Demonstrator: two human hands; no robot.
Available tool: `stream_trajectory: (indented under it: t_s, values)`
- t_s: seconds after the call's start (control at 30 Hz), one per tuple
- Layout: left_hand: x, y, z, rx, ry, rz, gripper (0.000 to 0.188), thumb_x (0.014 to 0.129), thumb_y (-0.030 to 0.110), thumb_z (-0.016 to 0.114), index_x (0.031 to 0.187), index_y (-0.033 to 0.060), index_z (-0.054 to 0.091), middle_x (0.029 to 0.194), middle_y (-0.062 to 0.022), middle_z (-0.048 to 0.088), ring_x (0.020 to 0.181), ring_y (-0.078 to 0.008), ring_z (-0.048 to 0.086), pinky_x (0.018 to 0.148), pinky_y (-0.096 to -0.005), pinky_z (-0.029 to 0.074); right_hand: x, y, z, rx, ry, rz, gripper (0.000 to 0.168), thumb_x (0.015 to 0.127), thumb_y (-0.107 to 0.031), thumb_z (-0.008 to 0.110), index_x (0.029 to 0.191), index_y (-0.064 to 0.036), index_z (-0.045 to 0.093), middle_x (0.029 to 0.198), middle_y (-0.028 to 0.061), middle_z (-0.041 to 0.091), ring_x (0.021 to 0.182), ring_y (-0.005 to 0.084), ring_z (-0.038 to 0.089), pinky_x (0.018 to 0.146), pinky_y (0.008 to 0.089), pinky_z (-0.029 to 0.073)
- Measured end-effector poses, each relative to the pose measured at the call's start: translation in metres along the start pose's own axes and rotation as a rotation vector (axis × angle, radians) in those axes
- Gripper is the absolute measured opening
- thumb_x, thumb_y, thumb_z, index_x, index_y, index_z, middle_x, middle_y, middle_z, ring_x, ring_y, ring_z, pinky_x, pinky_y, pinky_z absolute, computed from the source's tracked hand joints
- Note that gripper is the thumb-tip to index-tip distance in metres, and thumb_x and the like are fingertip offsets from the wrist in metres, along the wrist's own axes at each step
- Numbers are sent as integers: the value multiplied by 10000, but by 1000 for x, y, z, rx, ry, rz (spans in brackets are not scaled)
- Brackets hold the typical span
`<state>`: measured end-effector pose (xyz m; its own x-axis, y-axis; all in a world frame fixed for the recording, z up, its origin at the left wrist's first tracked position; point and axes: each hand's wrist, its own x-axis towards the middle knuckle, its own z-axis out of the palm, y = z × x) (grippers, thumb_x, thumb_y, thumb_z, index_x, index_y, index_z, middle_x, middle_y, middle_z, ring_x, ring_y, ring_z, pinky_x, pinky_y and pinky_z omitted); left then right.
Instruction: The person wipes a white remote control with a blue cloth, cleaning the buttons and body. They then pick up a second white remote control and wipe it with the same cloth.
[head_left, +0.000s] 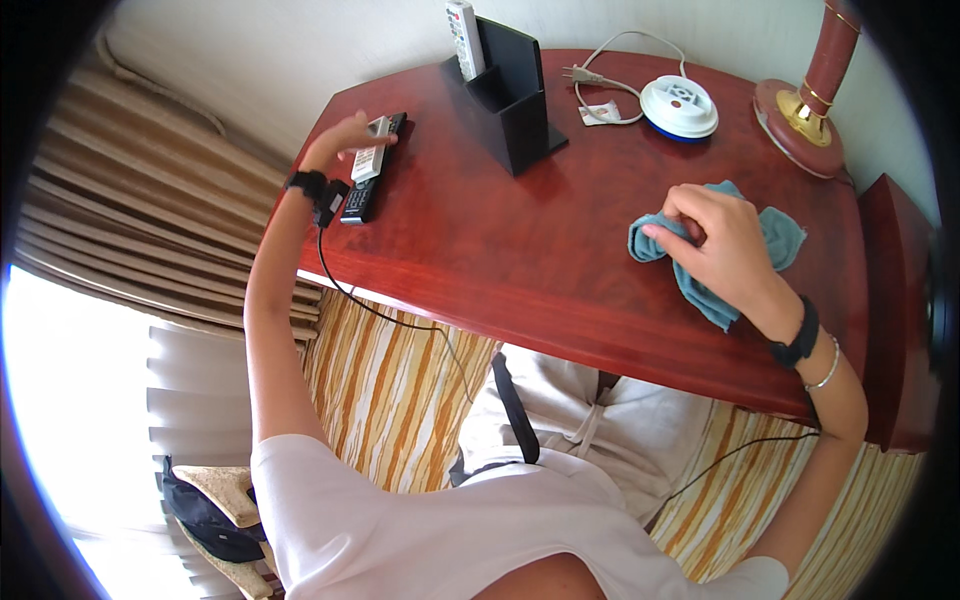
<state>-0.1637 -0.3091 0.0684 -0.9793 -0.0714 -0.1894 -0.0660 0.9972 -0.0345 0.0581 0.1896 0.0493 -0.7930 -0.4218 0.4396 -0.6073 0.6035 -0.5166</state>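
Observation:
At the left end of the glossy red-brown wooden desk (480, 247), my left hand (351, 139) is over a white remote control (367, 161), its fingers spread apart. The white remote lies partly on a black remote control (358, 201); whether the fingers touch it I cannot tell. My right hand (712, 232) grips a crumpled teal cloth (781, 236) against the right part of the desktop, with folds showing on both sides of the hand. Each wrist wears a black band, and a thin bracelet circles the right one.
A black holder (521, 127) with an upright white remote control (466, 41) stands towards the back. Beside it are a small packet (600, 112), a white round appliance base (679, 105) with cord and plug (585, 74), and a lamp base (799, 127). Brown curtains (150, 195) hang at the left.

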Motion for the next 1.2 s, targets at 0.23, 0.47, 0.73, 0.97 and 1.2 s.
stream_trajectory:
  t_s: [0.23,0.47,0.73,0.97,1.2]
  values:
    - [-12,-7,22,36,290,-56,652,751,431,607,1117,-74,416,975,-288,619,932,-394,626,736,-461,528,1,5,5,-111,78,-88,314,831,-195,624,619,-8,485,579,111,431,499,295,433,472,369,317]
    - [-110,61,-3,-514,531,238,488,806,328,642,1112,6,441,863,-164,627,782,-282,641,680,-395,509,4,5,4,-58,116,-53,306,853,-197,611,638,0,517,594,129,450,508,307,433,467,368,324]
    - [-225,233,44,-1195,38,749,593,754,273,776,1145,1,422,947,-66,546,875,-103,542,705,-265,473,28,27,-13,651,155,395,275,919,-265,576,741,-61,620,684,-51,569,605,44,495,574,257,387]
    - [-195,312,71,-1622,-392,677,515,856,269,669,1139,0,334,924,-109,577,778,-177,664,555,-277,549,38,35,-29,956,404,119,176,921,-189,533,1003,-45,594,945,15,596,871,107,556,802,270,418]
    - [-181,311,98,-1626,-569,761,609,791,88,712,1239,22,305,966,-99,584,864,-166,638,745,-305,546,18,45,8,495,54,132,349,906,-61,526,1246,-1,479,1185,80,555,1119,144,519,961,282,391]
